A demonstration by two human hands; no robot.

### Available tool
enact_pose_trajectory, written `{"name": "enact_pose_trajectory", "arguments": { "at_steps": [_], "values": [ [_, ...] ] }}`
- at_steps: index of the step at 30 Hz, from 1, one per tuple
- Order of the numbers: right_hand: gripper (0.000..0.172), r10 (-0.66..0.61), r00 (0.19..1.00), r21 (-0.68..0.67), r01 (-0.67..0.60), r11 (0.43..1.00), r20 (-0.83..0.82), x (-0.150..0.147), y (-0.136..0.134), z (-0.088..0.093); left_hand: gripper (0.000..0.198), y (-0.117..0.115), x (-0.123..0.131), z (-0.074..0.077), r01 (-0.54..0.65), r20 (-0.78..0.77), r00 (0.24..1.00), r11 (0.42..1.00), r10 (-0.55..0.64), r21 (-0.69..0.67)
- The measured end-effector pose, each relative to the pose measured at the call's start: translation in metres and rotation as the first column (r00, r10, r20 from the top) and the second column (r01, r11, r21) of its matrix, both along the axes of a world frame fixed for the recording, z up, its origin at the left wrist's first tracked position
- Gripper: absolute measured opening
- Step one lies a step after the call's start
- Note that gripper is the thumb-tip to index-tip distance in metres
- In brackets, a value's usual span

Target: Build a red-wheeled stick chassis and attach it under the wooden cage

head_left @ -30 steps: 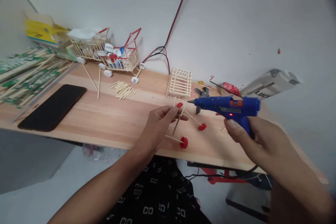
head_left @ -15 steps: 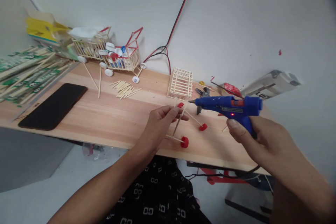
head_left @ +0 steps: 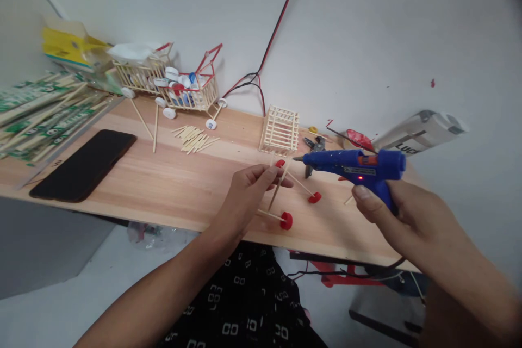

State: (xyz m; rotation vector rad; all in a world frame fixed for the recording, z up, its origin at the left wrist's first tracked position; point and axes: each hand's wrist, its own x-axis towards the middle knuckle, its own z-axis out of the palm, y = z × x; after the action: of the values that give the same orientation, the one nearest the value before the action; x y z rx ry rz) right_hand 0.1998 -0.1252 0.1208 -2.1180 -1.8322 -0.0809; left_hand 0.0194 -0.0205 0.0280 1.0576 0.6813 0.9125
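My left hand (head_left: 255, 187) pinches a thin wooden stick frame (head_left: 278, 191) above the table. Red caps sit around it: one (head_left: 279, 163) by my fingertips, one (head_left: 315, 198) on a stick to the right, one (head_left: 286, 221) on a stick nearer the front edge. My right hand (head_left: 391, 217) is closed round the handle of a blue glue gun (head_left: 353, 164) with a small red light lit. Its nozzle points left, close to the upper end of the stick frame. Behind stands a small slatted wooden basket (head_left: 280, 130).
Two stick carts (head_left: 190, 92) (head_left: 141, 73) stand at the back left, beyond a pile of short sticks (head_left: 194, 139). A black phone (head_left: 84, 166) and packaged sticks (head_left: 49, 114) lie left. Pliers (head_left: 315, 147) lie behind the glue gun.
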Motion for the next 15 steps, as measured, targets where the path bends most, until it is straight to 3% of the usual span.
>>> {"name": "enact_pose_trajectory", "arguments": {
  "at_steps": [15],
  "values": [
    [0.052, 0.030, 0.999, 0.035, -0.030, 0.999, 0.016, -0.0014, 0.0005, 0.0014, 0.024, 0.0001, 0.0005, 0.0004, -0.007, -0.002, 1.000, 1.000, 0.007, -0.005]
  ]
}}
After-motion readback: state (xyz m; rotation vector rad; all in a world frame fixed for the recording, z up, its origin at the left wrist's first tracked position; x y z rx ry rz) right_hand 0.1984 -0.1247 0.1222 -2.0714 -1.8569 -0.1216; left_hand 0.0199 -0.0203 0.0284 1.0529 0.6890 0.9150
